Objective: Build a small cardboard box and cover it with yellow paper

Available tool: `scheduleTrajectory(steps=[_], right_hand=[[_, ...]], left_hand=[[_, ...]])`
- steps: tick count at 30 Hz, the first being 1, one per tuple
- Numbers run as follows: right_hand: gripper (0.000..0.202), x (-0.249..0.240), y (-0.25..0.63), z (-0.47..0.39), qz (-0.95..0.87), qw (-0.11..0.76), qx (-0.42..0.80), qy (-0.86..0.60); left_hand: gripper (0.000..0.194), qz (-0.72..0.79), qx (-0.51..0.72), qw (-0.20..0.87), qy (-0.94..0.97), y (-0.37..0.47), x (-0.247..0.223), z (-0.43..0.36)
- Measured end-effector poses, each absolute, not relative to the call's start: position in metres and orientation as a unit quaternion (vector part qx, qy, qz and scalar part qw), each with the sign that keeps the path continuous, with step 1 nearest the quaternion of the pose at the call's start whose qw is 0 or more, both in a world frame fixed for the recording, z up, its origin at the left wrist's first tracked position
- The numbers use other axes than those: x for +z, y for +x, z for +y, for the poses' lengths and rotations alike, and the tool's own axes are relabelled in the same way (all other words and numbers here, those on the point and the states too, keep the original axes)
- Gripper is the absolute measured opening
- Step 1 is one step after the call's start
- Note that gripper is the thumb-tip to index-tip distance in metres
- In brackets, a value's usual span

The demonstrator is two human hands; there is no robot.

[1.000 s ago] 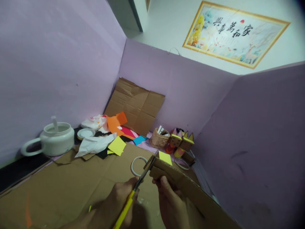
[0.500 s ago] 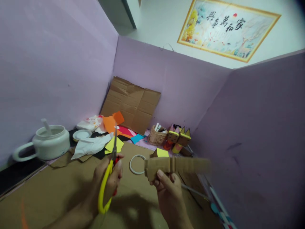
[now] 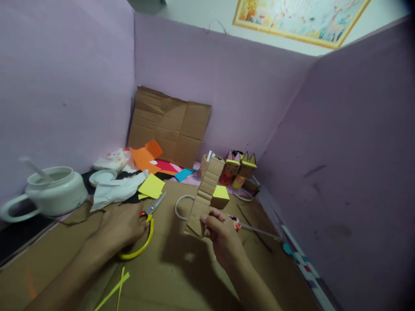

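My left hand [image 3: 125,224] is low over the cardboard-covered table, its fingers closed at the handle of the scissors [image 3: 149,233]. The scissors have yellow and red handles, and their blades point away to the upper right. Part of the handle is hidden under the hand. In my right hand [image 3: 222,235], a creased strip of brown cardboard [image 3: 205,194] is pinched near its lower end and stands tilted up. Behind the strip lies a white tape ring [image 3: 182,207], partly covered. A small box with a yellow top [image 3: 221,196] sits just right of the strip.
A white pot [image 3: 56,192] with a handle stands at left. Yellow paper squares [image 3: 152,185], white tissue [image 3: 118,190] and orange paper [image 3: 142,157] lie behind. Two eared paper figures [image 3: 248,168] stand at the back right. Thin yellow strips [image 3: 118,283] lie in front.
My left hand has lowered the scissors to the table, tipping them rightward. My right hand has turned the cardboard strip from sideways to nearly upright. The view has tilted down.
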State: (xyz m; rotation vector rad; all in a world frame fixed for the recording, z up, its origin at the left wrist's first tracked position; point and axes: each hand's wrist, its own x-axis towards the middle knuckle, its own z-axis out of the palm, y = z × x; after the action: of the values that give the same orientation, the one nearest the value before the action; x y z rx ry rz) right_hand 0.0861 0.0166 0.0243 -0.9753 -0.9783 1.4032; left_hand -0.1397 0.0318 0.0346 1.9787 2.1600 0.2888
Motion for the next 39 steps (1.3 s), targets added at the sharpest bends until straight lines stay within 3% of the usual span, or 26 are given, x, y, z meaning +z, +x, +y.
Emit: scheduleTrajectory(steps=[3,6,8,10,21,31,39], right_hand=[[0.013,0.024,0.086,0.015,-0.433,0.525,0.596,-0.427],[0.011,0.023,0.085,0.014,-0.448,0.49,0.611,-0.431],[0.013,0.022,0.084,0.014,-0.447,0.475,0.624,-0.431],[0.017,0.02,0.084,0.016,-0.435,0.471,0.633,-0.434],[0.027,0.012,0.086,0.02,-0.423,0.454,0.644,-0.447],[0.03,0.017,0.084,0.016,-0.402,0.479,0.667,-0.404],[0.033,0.015,0.086,0.015,-0.358,0.414,0.733,-0.404]], left_hand=[[0.03,0.698,0.209,0.151,0.668,-0.129,0.036,0.029],[0.038,0.561,0.351,0.441,0.606,-0.106,0.034,0.025],[0.038,0.494,0.33,0.582,0.556,-0.089,0.032,0.022],[0.04,0.473,0.307,0.633,0.531,-0.078,0.03,0.022],[0.035,0.481,0.314,0.604,0.553,-0.07,0.024,0.019],[0.045,0.466,0.326,0.608,0.554,-0.07,0.028,0.013],[0.046,0.466,0.373,0.67,0.442,-0.073,0.028,0.017]])
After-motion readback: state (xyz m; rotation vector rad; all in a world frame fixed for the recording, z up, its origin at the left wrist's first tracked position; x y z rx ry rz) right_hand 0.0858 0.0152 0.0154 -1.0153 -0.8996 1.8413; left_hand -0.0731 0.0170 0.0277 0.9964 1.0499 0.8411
